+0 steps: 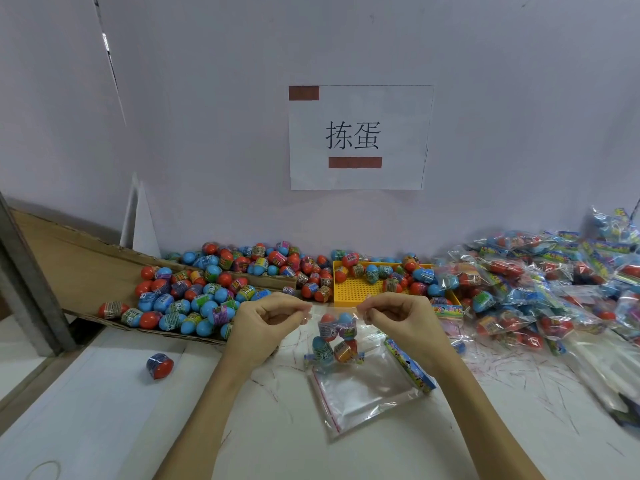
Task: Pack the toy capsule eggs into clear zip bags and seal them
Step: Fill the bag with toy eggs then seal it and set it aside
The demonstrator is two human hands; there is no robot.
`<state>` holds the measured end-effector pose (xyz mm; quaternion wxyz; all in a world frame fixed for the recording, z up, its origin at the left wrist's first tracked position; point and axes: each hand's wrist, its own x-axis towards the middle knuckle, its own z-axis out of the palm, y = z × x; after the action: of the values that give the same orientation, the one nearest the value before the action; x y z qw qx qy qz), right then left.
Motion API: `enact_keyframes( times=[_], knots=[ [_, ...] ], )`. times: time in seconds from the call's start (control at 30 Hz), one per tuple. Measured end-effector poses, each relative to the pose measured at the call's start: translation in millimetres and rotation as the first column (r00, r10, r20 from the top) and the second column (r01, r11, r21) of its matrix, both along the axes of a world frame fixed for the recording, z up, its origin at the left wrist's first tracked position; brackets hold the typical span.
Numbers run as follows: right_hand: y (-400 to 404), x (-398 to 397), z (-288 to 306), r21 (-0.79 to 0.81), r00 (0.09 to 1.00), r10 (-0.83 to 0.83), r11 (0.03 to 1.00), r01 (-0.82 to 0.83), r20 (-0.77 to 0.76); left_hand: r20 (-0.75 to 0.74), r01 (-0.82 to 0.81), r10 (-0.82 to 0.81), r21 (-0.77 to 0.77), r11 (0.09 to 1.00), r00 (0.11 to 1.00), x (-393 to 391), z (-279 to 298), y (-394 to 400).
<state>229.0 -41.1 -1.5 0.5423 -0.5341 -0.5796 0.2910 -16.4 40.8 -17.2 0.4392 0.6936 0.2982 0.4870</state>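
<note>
A clear zip bag (337, 336) with several red and blue capsule eggs in it hangs between my hands above the table. My left hand (268, 318) pinches the bag's top edge at its left end. At the right end my right hand (398, 315) pinches the same edge. Under the bag lies a stack of empty clear bags (360, 396). A big heap of loose eggs (211, 285) covers a cardboard sheet at the left and middle back.
A yellow perforated tray (360, 289) holding eggs stands behind my hands. Filled bags (540, 289) pile up at the right. One loose egg (159, 366) lies on the white table at the left. A paper sign (358, 136) hangs on the wall.
</note>
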Motion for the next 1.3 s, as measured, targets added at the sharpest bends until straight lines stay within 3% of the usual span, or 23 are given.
enact_keyframes(
  times=[0.2, 0.43, 0.87, 1.03, 1.3],
  knots=[
    [-0.6, 0.6, 2.1, -0.036, 1.000, -0.015, 0.999, 0.014, -0.023, -0.018, 0.058, -0.059, -0.034, 0.998, 0.998, -5.1, 0.0, 1.8],
    [0.0, -5.5, 1.0, -0.036, 1.000, -0.009, 0.999, 0.009, 0.000, 0.005, -0.058, 0.058, -0.055, 0.997, 0.998, 4.1, -2.8, -0.1],
    [6.0, -6.6, -6.0, -0.010, 0.999, -0.022, 1.000, 0.022, 0.031, 0.059, -0.039, 0.049, -0.171, 0.984, 0.997, 12.5, -6.0, 2.3],
    [7.1, -8.5, -7.1, -0.013, 0.999, -0.020, 1.000, 0.020, 0.036, -0.013, -0.037, 0.035, -0.153, 0.988, 0.999, 11.3, -7.8, 3.8],
    [8.4, -15.2, -10.9, -0.076, 0.998, -0.036, 0.997, 0.032, -0.049, 0.061, 0.066, -0.052, -0.248, 0.967, 0.997, 12.5, -3.4, -0.1]
  ],
)
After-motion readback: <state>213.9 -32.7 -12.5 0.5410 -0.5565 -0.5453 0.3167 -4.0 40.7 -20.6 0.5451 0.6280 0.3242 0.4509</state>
